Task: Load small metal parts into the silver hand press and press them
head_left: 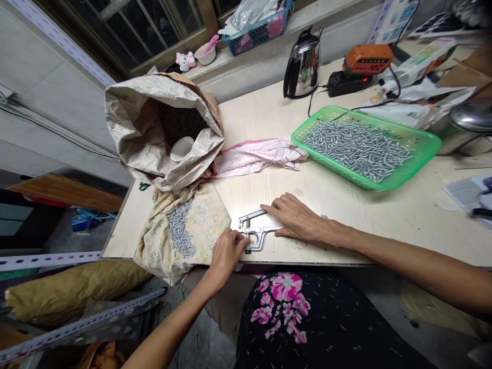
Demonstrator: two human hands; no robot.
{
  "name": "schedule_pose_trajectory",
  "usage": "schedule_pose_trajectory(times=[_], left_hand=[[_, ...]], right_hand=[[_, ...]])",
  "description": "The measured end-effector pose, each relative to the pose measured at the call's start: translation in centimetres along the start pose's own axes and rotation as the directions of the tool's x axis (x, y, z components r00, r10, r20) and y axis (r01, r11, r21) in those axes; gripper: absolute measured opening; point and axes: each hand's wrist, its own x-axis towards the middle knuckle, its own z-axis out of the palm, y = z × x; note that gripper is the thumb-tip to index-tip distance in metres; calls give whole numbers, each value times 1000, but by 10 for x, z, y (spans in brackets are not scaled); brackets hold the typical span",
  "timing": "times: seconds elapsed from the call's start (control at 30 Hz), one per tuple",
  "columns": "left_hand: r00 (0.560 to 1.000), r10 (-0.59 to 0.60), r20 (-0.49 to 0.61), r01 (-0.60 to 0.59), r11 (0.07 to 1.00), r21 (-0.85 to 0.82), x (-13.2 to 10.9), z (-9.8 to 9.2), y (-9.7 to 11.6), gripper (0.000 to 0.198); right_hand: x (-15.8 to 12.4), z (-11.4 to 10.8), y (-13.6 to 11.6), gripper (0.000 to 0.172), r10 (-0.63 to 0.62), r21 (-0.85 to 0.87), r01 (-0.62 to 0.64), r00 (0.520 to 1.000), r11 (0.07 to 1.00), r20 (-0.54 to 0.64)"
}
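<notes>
A silver hand-press tool with a spring, shaped like pliers (264,237), lies on the wooden table near its front edge. My right hand (295,218) is on its handles, with fingers along the upper one and the thumb by the lower one. At the jaw end, my left hand (229,251) has its fingertips pinched together; anything between them is too small to make out. A pile of small shiny metal pieces (181,230) rests on a floral cloth (209,210) left of the tool. Many similar pieces fill a green plastic basket (417,163) at the right.
Behind the cloth stands a large open woven sack (134,133) with a white dish (182,148) inside. A pink-and-white towel (257,156) lies beside it. Farther back are a steel kettle (305,61) and an orange battery (368,59) on a charger with a cable.
</notes>
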Motion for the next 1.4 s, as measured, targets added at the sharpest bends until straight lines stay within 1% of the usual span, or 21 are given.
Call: schedule_pose_trajectory(times=[0.03,0.07,0.1,0.17,0.23,0.3,0.33,0.37,0.43,0.5,0.53,0.6,0.7,0.87,0.93,1.1,1.2,1.23,1.27,1.37,1.4], left_hand=[[993,78,-84,-73,996,52,-4,2,5,19],[976,168,-142,-155,983,98,-6,4,11,20],[951,262,-165,-242,961,134,-5,6,16,27],[894,425,-139,-398,898,186,3,10,25,49],[847,527,-73,-504,839,206,19,13,30,64],[813,583,4,-572,797,191,35,14,31,66],[800,599,37,-595,784,178,41,13,31,64],[791,609,59,-609,775,166,46,13,31,62],[786,615,67,-617,771,159,50,13,34,60],[783,618,66,-620,767,167,50,14,39,57],[780,621,74,-623,763,172,49,14,42,55],[777,621,104,-629,754,190,49,14,47,48],[787,601,139,-617,759,209,52,12,51,36],[797,590,132,-604,778,172,64,9,50,13],[800,587,127,-600,780,175,67,12,49,5],[812,571,119,-581,777,243,69,20,51,12],[819,564,105,-570,778,264,67,22,48,11],[821,566,82,-565,781,266,66,24,47,10],[820,570,47,-560,784,267,64,26,44,12],[799,594,-95,-553,788,272,53,37,38,35],[786,604,-133,-557,785,270,47,43,37,40]], right_hand=[[-1,1,-1,67,-3,11,4,1000,1000,-16],[-1,2,-3,66,-5,21,6,999,1000,-32],[-2,3,-4,65,-3,29,5,999,1000,-46],[-3,3,-4,70,2,39,1,998,999,-61],[-5,2,-3,81,0,40,1,999,999,-44],[-7,-1,-1,93,16,29,-16,1000,999,3],[-9,-2,-1,94,39,20,-40,999,999,31],[-10,-5,0,90,70,13,-71,996,997,57],[-13,-9,-1,71,123,14,-125,988,992,92],[-15,-12,-4,48,134,33,-138,986,990,94],[-16,-13,-5,41,130,42,-134,988,990,87],[-16,-14,-7,37,133,27,-135,989,990,70],[-14,-14,-7,38,163,-31,-161,984,986,74],[-4,-5,1,13,168,-50,-165,983,985,77],[0,1,5,7,175,-43,-172,982,984,74],[2,8,5,14,123,-2,-123,991,992,48],[3,2,4,11,140,-11,-140,987,990,75],[3,-2,5,7,147,-13,-146,986,989,78],[4,-6,9,8,148,-11,-148,986,989,79],[6,-18,25,42,110,28,-114,988,993,107],[6,-21,31,45,87,44,-93,988,995,124]])
